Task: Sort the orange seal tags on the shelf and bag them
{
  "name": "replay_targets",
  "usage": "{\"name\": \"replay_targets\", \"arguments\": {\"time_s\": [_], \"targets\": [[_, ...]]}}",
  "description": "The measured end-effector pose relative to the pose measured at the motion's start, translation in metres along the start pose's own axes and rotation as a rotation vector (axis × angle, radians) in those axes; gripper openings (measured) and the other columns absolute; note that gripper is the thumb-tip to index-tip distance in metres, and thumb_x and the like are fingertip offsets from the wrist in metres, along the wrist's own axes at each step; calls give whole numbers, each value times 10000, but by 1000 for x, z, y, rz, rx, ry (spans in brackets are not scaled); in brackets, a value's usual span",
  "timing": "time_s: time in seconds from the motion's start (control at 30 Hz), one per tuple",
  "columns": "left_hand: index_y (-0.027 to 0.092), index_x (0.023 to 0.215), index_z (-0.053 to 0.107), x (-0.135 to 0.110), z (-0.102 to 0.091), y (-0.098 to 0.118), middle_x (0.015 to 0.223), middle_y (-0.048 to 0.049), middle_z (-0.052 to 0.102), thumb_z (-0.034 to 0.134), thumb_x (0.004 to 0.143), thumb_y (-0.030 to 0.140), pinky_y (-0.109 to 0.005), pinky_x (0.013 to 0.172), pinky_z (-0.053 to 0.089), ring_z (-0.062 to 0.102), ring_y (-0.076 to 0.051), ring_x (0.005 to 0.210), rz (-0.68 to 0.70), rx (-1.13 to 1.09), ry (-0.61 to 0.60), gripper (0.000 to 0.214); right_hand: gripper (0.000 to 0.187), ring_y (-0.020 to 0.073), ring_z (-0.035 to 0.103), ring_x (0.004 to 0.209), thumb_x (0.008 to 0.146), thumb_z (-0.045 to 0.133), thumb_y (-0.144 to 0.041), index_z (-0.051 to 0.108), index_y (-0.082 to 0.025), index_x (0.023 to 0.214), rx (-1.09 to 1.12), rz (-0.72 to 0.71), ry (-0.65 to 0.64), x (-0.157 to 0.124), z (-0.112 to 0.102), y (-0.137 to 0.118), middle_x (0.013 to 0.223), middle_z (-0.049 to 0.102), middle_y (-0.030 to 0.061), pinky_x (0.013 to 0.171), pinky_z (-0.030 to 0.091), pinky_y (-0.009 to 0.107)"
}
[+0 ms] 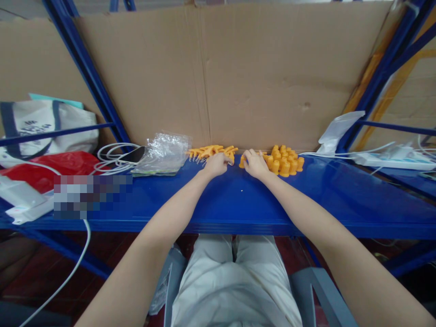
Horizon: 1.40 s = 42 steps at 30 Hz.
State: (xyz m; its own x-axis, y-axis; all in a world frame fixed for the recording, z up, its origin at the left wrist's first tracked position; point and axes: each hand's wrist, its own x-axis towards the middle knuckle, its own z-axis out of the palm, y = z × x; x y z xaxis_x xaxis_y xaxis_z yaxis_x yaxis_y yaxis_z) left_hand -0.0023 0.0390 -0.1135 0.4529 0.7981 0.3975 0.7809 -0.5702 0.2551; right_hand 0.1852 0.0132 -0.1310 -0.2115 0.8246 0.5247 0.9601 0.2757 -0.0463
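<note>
Both my arms reach forward over a blue metal shelf (238, 204). My left hand (216, 164) rests with curled fingers at the edge of a heap of orange pronged plastic pieces with small springs (207, 152). My right hand (255, 164) is closed round a small orange cap-shaped piece (242, 161). Just right of it stands a cluster of several upright orange cap pieces (284, 161). What the left fingers hold is hidden.
A cardboard sheet (238, 77) backs the shelf. Left lie a crumpled clear plastic bag (163, 154), a phone with a coiled white cable (117, 158), a red bag (51, 170) and a tote bag (41, 129). Right lie a white bag (337, 131) and a power strip (388, 160).
</note>
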Motion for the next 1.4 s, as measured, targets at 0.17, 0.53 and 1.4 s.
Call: {"name": "replay_targets", "arguments": {"time_s": [0.17, 0.53, 1.4], "targets": [[224, 1090, 787, 0, 1, -3, 1066, -71, 773, 554, 785, 93, -356, 1022, 479, 671, -261, 1069, -53, -33, -24, 406, 368, 339, 540, 1293, 933, 427, -166, 632, -209, 1236, 14, -96, -59, -1, 6, 4, 1464, 518, 161, 1144, 193, 727], [165, 1031, 747, 1, -4, 0, 1124, -120, 737, 447, 964, 239, -378, 1027, 468, 646, -268, 1120, -35, -25, 141, 317, 338, 365, 468, 1376, 935, 487, -213, 667, -202, 1221, -21, -4, -173, 0, 5, 10, 1593, 386, 153, 1129, 170, 777], [301, 1596, 303, 3, 17, -33, 1712, -36, 95, 270, 996, 487, -595, 1212, 233, 89, -304, 1574, -399, 155, -119, 629, 269, 314, 580, 1177, 871, 418, -89, 612, -201, 1020, 121, 54, -57, 7, 10, 18, 1171, 620, 138, 1108, 248, 724]]}}
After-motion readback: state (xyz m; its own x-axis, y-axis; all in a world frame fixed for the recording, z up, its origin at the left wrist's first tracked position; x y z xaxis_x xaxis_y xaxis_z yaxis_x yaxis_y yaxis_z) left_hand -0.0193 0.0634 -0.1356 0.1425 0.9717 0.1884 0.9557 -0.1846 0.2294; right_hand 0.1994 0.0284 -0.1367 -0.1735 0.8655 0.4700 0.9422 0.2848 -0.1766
